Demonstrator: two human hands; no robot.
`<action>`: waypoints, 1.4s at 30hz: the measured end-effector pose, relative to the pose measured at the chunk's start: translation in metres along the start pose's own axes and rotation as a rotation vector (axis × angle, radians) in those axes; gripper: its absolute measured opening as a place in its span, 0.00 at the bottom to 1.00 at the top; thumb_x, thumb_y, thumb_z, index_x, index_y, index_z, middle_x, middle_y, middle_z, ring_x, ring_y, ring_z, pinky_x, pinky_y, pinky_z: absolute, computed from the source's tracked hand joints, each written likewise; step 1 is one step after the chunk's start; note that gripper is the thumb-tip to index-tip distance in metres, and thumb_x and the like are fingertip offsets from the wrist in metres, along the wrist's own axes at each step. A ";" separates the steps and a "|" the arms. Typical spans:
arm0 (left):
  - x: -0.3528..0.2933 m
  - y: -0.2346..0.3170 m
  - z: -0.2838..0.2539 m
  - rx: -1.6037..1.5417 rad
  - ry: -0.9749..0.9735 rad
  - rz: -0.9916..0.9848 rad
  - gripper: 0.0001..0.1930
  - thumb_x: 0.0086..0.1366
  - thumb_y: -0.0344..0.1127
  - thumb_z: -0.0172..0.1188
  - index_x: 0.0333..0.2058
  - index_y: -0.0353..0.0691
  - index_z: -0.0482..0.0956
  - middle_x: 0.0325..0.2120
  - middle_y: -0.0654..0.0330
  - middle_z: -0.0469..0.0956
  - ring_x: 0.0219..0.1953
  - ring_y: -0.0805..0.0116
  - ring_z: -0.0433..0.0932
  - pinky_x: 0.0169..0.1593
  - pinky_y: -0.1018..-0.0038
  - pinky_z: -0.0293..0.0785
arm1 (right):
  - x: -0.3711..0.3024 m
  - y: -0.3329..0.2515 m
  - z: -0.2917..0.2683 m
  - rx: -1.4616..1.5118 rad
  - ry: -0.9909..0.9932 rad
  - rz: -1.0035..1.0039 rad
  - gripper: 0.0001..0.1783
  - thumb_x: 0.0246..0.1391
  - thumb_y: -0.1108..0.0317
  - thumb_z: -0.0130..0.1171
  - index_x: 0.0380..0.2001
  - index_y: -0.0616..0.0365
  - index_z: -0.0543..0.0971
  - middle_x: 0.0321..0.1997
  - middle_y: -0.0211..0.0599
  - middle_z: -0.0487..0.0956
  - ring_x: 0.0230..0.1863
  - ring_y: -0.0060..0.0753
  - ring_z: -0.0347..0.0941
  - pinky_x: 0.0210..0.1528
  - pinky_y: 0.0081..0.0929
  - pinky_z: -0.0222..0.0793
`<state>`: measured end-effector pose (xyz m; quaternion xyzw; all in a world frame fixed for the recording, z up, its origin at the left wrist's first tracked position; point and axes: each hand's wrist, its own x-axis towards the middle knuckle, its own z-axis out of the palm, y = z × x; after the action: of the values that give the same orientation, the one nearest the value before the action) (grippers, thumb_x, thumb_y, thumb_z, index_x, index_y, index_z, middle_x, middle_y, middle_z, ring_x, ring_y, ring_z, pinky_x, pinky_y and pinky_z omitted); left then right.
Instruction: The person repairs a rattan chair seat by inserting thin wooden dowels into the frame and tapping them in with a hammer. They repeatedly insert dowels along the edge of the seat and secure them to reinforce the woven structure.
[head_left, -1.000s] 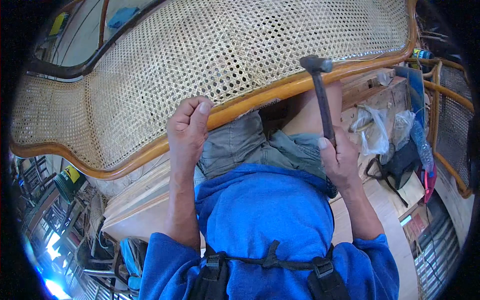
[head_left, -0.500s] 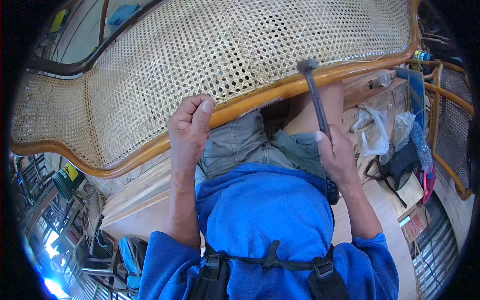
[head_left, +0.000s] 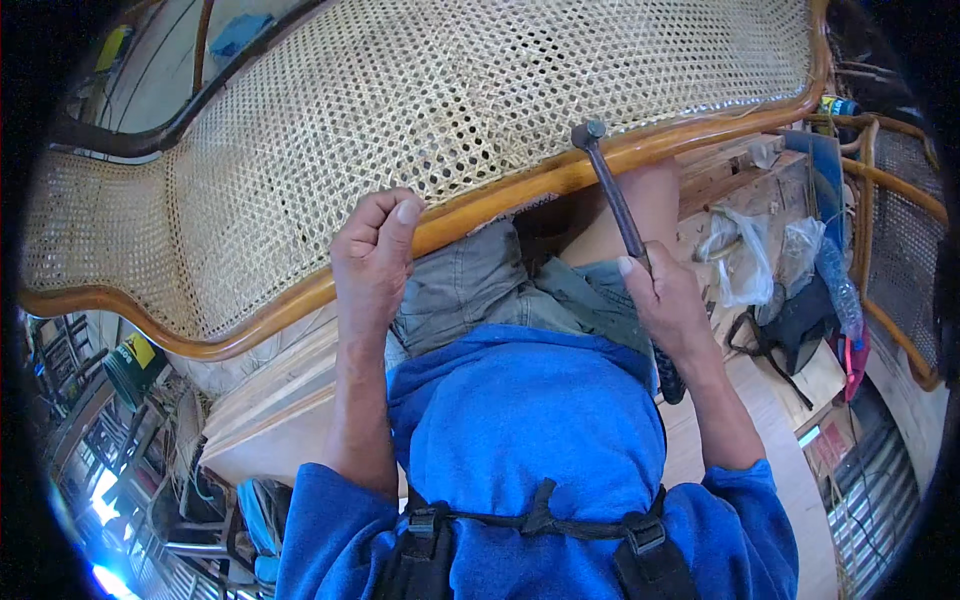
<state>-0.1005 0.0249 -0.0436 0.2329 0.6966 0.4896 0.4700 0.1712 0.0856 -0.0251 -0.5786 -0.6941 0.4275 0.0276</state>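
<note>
Across my lap lies a large curved piece of furniture with woven cane mesh (head_left: 330, 130) set in a glossy orange-brown wooden rail (head_left: 560, 180). My left hand (head_left: 372, 255) is closed at the near rail, thumb pressed to curled fingers by the edge of the mesh. Whatever those fingers pinch, if anything, is too small or hidden to see. In my right hand (head_left: 672, 305) is a dark hammer (head_left: 620, 205), gripped by its handle. Its head is raised and overlaps the rail in view, to the right of my left hand. Larger open holes show in the mesh near the middle.
Stacked boards (head_left: 275, 390) lie at my left, beyond them a green can (head_left: 135, 365). Clear plastic bags (head_left: 742, 262), a black strapped item (head_left: 795, 325) and a plastic bottle (head_left: 838, 285) sit at my right. Another caned frame (head_left: 905, 210) stands far right.
The hammer's head has swung left, tilting the handle further that way. My left hand stays closed at the same spot on the rail. The whole view has shifted slightly.
</note>
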 end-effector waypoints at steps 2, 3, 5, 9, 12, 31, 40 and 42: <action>0.003 0.003 0.002 -0.035 -0.007 0.015 0.10 0.65 0.38 0.52 0.35 0.36 0.74 0.12 0.73 0.62 0.12 0.88 0.54 0.14 0.86 0.51 | -0.004 -0.008 -0.006 0.085 0.011 0.062 0.15 0.55 0.61 0.52 0.27 0.64 0.68 0.19 0.55 0.70 0.24 0.58 0.69 0.27 0.43 0.63; 0.002 0.001 0.002 -0.050 -0.010 0.012 0.10 0.65 0.37 0.52 0.35 0.36 0.74 0.12 0.73 0.62 0.12 0.88 0.54 0.14 0.86 0.51 | -0.007 -0.010 -0.005 0.128 0.008 0.100 0.15 0.55 0.61 0.52 0.27 0.64 0.68 0.20 0.56 0.71 0.24 0.58 0.70 0.28 0.43 0.63; 0.001 -0.003 0.001 -0.058 -0.016 0.008 0.10 0.65 0.37 0.52 0.35 0.36 0.74 0.12 0.73 0.62 0.12 0.88 0.54 0.14 0.86 0.51 | -0.011 -0.010 -0.001 0.059 0.044 0.018 0.15 0.55 0.61 0.51 0.27 0.64 0.68 0.20 0.55 0.71 0.24 0.57 0.70 0.27 0.43 0.63; -0.002 -0.001 0.000 -0.017 0.001 0.019 0.10 0.65 0.37 0.52 0.35 0.36 0.74 0.12 0.73 0.62 0.12 0.88 0.54 0.15 0.86 0.51 | -0.006 -0.002 0.001 -0.090 0.025 -0.009 0.14 0.56 0.61 0.51 0.28 0.63 0.69 0.18 0.53 0.71 0.23 0.56 0.71 0.26 0.42 0.63; 0.002 0.001 0.002 -0.070 -0.026 0.012 0.10 0.65 0.37 0.53 0.35 0.35 0.74 0.13 0.73 0.62 0.12 0.88 0.54 0.15 0.86 0.51 | -0.009 -0.011 -0.005 0.085 -0.013 0.100 0.14 0.56 0.61 0.51 0.28 0.63 0.69 0.19 0.52 0.71 0.24 0.56 0.71 0.26 0.42 0.64; 0.001 -0.003 -0.002 -0.069 -0.028 0.034 0.09 0.65 0.36 0.51 0.35 0.36 0.74 0.13 0.73 0.62 0.12 0.87 0.55 0.15 0.86 0.52 | -0.001 -0.011 0.002 -0.045 -0.025 -0.015 0.15 0.55 0.61 0.52 0.29 0.64 0.69 0.18 0.53 0.71 0.23 0.55 0.71 0.27 0.41 0.64; -0.026 0.004 -0.030 -0.691 -0.042 -0.005 0.17 0.66 0.44 0.44 0.44 0.36 0.68 0.18 0.70 0.57 0.14 0.83 0.54 0.14 0.86 0.54 | -0.002 -0.009 0.003 -0.114 -0.075 0.014 0.16 0.54 0.58 0.53 0.28 0.63 0.69 0.22 0.54 0.73 0.27 0.57 0.71 0.28 0.43 0.65; -0.041 0.014 -0.041 -0.712 -0.024 0.065 0.16 0.66 0.44 0.44 0.43 0.37 0.68 0.19 0.69 0.57 0.15 0.82 0.55 0.14 0.84 0.55 | -0.006 -0.010 0.001 -0.133 -0.136 -0.015 0.16 0.53 0.56 0.55 0.29 0.61 0.70 0.24 0.52 0.74 0.28 0.55 0.72 0.29 0.42 0.66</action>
<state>-0.1201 -0.0204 -0.0098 0.0825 0.4690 0.7135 0.5139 0.1645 0.0804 -0.0166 -0.5435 -0.7255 0.4185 -0.0551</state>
